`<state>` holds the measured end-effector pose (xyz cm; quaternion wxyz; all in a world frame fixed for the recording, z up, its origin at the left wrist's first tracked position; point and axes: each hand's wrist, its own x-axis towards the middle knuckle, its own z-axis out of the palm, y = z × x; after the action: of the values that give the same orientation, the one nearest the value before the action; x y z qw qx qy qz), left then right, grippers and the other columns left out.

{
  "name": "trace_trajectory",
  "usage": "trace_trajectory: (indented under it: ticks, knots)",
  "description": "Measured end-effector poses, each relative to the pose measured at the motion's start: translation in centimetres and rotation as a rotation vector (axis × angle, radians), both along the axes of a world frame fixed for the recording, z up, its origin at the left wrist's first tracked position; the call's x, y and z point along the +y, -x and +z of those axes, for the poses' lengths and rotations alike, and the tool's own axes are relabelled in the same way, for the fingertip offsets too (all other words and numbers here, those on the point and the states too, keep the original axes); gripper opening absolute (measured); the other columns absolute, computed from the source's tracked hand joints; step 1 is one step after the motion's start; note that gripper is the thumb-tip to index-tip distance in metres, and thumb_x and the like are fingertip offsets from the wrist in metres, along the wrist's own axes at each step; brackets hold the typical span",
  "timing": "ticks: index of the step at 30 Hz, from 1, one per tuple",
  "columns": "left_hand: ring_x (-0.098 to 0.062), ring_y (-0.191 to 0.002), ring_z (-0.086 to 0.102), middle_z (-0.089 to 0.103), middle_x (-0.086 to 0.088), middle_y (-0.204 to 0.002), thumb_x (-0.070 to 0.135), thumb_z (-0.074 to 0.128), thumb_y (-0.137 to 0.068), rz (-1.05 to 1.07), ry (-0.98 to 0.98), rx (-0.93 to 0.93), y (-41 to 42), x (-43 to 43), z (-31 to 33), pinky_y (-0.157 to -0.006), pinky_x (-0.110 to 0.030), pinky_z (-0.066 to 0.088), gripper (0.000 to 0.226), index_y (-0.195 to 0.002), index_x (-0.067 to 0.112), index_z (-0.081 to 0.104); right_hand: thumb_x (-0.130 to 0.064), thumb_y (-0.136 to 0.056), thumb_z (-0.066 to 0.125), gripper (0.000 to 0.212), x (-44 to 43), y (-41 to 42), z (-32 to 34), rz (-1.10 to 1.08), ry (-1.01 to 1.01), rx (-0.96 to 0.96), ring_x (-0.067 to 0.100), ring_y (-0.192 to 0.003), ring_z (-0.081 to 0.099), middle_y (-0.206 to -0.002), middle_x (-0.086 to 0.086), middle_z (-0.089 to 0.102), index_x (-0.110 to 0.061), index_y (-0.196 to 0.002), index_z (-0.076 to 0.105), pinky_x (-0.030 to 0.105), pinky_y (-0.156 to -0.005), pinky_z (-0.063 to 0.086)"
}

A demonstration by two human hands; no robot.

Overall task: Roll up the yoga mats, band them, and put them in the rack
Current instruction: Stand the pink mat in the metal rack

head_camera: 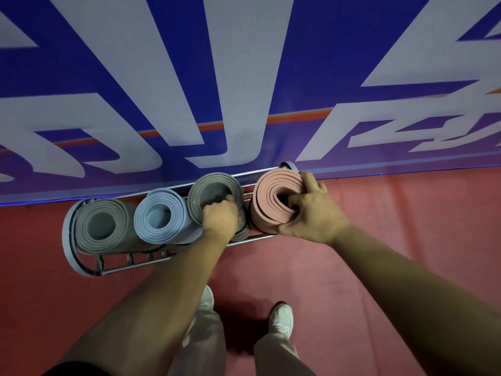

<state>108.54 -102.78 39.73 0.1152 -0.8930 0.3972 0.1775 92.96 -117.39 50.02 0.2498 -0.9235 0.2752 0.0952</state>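
Hooking my right hand [314, 213] into the spiral core of the foamy pink mat [271, 194], I held it upright in the wire rack [67, 240]. My left hand [221, 217] gripped the layered rim of the grey mat [211, 188] alongside. Left of those fingers stood a pale blue roll [160, 218] and a darker grey roll [101, 226].

A gym or sports hall, at the spot where mats are stored.

A plain red floor [393, 226] runs up to a wall covered by a large blue banner [244, 77] with oversized white lettering and an orange stripe. Against it stands a low wire rack [135, 266] holding rolled yoga mats on end: a grey mat [101, 226], a pale blue mat [160, 218], an olive-grey mat [214, 189] and a pink mat [272, 196]. The person wears white sports shoes [282, 318].
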Motion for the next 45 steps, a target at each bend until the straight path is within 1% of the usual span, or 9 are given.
trace_trajectory:
  ticks: [7,12,19,23,28,36,38,42,45]
  knots:
    - [-0.033,-0.086,0.071,0.072,-0.011,-0.095,0.050,0.062,-0.086,-0.003,0.102,0.069,0.8,1.3,-0.8,-0.068,-0.036,0.052,0.051,-0.115,0.011,0.047,-0.058,-0.063,0.078,0.055,1.3,-2.1,-4.4,-0.154,-0.120,0.105,0.036,-0.121,0.034,-0.152,0.004,0.021,-0.027,-0.108,0.074,0.033,-0.106,0.038]
    - [-0.033,-0.092,0.069,0.069,-0.012,-0.104,0.044,0.060,-0.088,-0.002,0.144,0.114,1.7,2.4,-1.4,-0.075,-0.037,0.052,0.049,-0.119,0.010,0.044,-0.056,-0.065,0.079,0.062,3.9,-1.2,-8.6,-0.217,-0.100,0.148,0.038,-0.120,0.032,-0.140,0.005,0.020,-0.021,-0.116,0.069,0.041,-0.105,0.043]
    - [-0.031,-0.095,0.067,0.069,-0.010,-0.106,0.037,0.060,-0.092,-0.053,0.167,0.150,0.7,3.4,-1.3,-0.087,-0.037,0.048,0.044,-0.124,0.012,0.043,-0.053,-0.064,0.079,0.072,2.5,-3.1,-8.5,-0.197,-0.119,0.156,0.038,-0.136,0.024,-0.155,0.008,0.013,-0.019,-0.125,0.065,0.042,-0.113,0.033]
    - [-0.028,-0.102,0.063,0.067,-0.007,-0.111,0.038,0.061,-0.092,-0.092,0.158,0.187,0.2,3.7,-1.6,-0.095,-0.037,0.039,0.043,-0.123,0.014,0.043,-0.071,-0.047,0.064,0.091,2.0,-3.3,-7.7,-0.174,-0.141,0.200,0.035,-0.139,0.020,-0.158,0.007,0.011,-0.023,-0.125,0.064,0.042,-0.114,0.034]
    - [-0.025,-0.127,0.043,0.051,-0.006,-0.135,0.060,0.057,-0.088,-0.119,0.196,0.257,-0.1,4.6,-1.6,-0.109,-0.038,0.026,0.078,-0.145,0.012,0.036,-0.068,-0.064,0.075,0.087,1.5,-3.5,-7.8,-0.107,-0.075,0.260,0.037,-0.147,0.006,-0.162,0.014,-0.001,-0.026,-0.137,0.055,0.043,-0.121,0.021]
    - [-0.022,-0.104,0.048,0.056,-0.005,-0.108,0.038,0.053,-0.096,0.237,0.592,0.182,-4.0,11.4,1.4,-0.093,-0.039,0.040,0.031,-0.112,0.012,0.060,-0.077,-0.078,0.057,0.084,3.3,-3.3,-8.1,-0.122,0.092,0.253,0.042,-0.149,0.000,-0.160,0.028,0.002,-0.015,-0.135,0.055,0.048,-0.123,0.002]
    - [-0.023,-0.097,0.051,0.056,-0.007,-0.101,0.033,0.055,-0.096,0.472,0.677,0.157,-5.8,13.6,2.0,-0.087,-0.038,0.042,0.026,-0.104,0.009,0.060,-0.072,-0.084,0.054,0.079,4.1,-3.9,-7.9,-0.158,0.130,0.256,0.044,-0.149,0.001,-0.159,0.031,0.003,-0.011,-0.134,0.053,0.052,-0.122,-0.001]
    - [-0.040,-0.100,0.056,0.060,-0.022,-0.102,0.034,0.059,-0.089,1.017,0.750,-0.029,-8.8,20.1,1.4,-0.090,-0.046,0.043,0.038,-0.103,-0.001,0.059,-0.056,-0.089,0.058,0.074,6.1,-5.7,-6.7,-0.209,0.196,0.213,0.048,-0.148,0.010,-0.158,0.034,0.011,-0.001,-0.138,0.045,0.057,-0.121,0.006]
    - [-0.048,-0.120,0.045,0.046,-0.035,-0.127,0.029,0.067,-0.089,1.455,0.599,-0.066,-9.7,23.7,1.1,-0.100,-0.046,0.034,0.060,-0.128,-0.011,0.044,-0.053,-0.089,0.057,0.081,9.0,-7.3,-6.4,-0.027,0.255,0.126,0.047,-0.149,0.010,-0.159,0.031,0.015,-0.005,-0.149,0.033,0.056,-0.121,0.006]
